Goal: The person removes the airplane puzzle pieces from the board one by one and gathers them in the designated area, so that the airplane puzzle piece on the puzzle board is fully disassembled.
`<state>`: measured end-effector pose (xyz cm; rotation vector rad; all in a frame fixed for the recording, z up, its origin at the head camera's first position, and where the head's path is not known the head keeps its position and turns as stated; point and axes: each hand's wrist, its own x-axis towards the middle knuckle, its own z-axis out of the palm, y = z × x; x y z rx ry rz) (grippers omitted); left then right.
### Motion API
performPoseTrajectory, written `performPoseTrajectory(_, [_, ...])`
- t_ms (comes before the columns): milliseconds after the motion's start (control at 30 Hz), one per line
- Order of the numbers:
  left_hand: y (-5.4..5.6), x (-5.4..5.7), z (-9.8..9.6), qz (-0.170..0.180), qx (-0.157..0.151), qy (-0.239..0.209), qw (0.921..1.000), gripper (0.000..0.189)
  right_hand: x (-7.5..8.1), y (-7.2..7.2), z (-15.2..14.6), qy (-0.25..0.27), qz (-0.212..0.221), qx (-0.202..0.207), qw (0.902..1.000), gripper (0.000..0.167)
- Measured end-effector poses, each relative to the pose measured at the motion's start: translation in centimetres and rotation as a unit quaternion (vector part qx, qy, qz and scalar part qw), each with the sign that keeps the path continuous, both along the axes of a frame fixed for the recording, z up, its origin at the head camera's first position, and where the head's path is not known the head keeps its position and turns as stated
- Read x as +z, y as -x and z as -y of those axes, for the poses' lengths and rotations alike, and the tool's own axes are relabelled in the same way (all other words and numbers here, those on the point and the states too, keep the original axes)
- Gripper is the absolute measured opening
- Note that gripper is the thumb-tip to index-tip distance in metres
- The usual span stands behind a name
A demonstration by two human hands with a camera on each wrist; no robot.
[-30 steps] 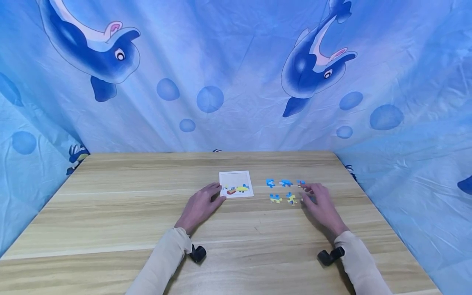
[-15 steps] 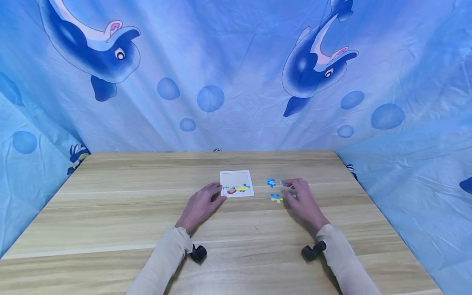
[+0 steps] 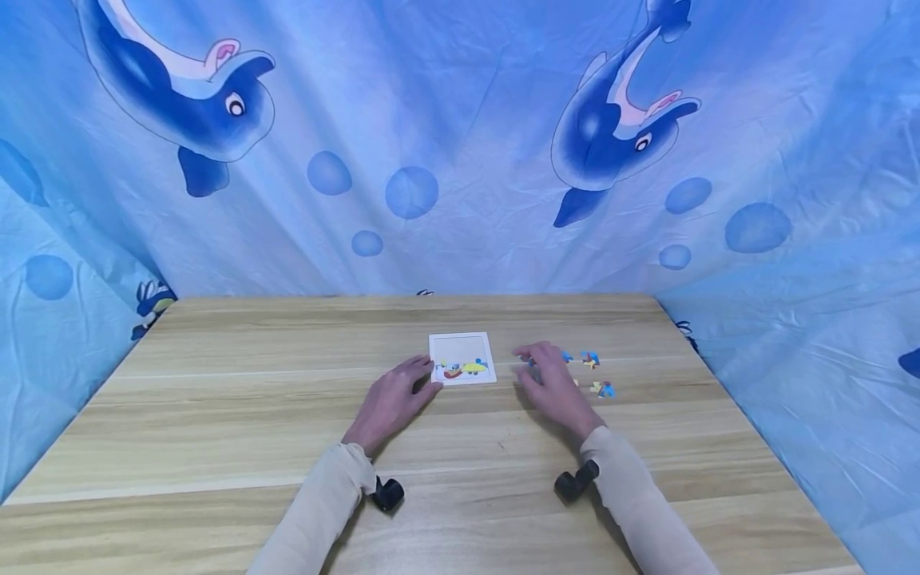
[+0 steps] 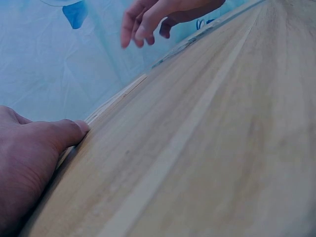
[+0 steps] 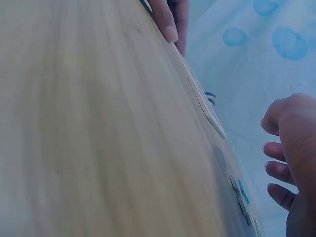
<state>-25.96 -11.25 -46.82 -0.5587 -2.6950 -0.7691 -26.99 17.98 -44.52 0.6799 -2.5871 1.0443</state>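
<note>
My left hand (image 3: 391,402) rests at the left side of a white-bordered puzzle board (image 3: 461,349), its thumb at the near left corner and its fingertips along the left edge. Cartoon figures fill the board's lower strip, and its upper part is plain grey. To the right, my right hand (image 3: 553,389) hovers over the loose jigsaw pieces (image 3: 590,359), hiding some of them. In the right wrist view the right hand (image 5: 296,158) has thumb and fingers apart and loosely bent, with nothing between them. Some pieces (image 5: 240,197) lie below it.
Light wood-grain table (image 3: 460,495) lies under everything. Behind it and at both sides hangs a blue curtain (image 3: 474,120) printed with dolphins and bubbles. Each sleeve cuff carries a small black camera, one on the left wrist (image 3: 389,494) and one on the right wrist (image 3: 575,481).
My right hand has swept left over the jigsaw pieces, from their right end to their left end, uncovering those on the right. The left hand and the board have stayed in place.
</note>
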Motion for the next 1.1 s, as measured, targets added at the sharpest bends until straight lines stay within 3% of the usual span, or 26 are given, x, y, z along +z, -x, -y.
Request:
performPoseTrajectory(533, [0.1,0.0,0.0,0.007,0.0,0.005,1.0,0.048,-0.3,0.9,3.7,-0.007,0.031,0.025,0.9992,0.028])
performPoseTrajectory(1100, [0.1,0.2,0.0,-0.007,-0.006,0.0,1.0,0.045,-0.7,1.3,7.4,-0.05,0.027,0.042,0.9975,0.026])
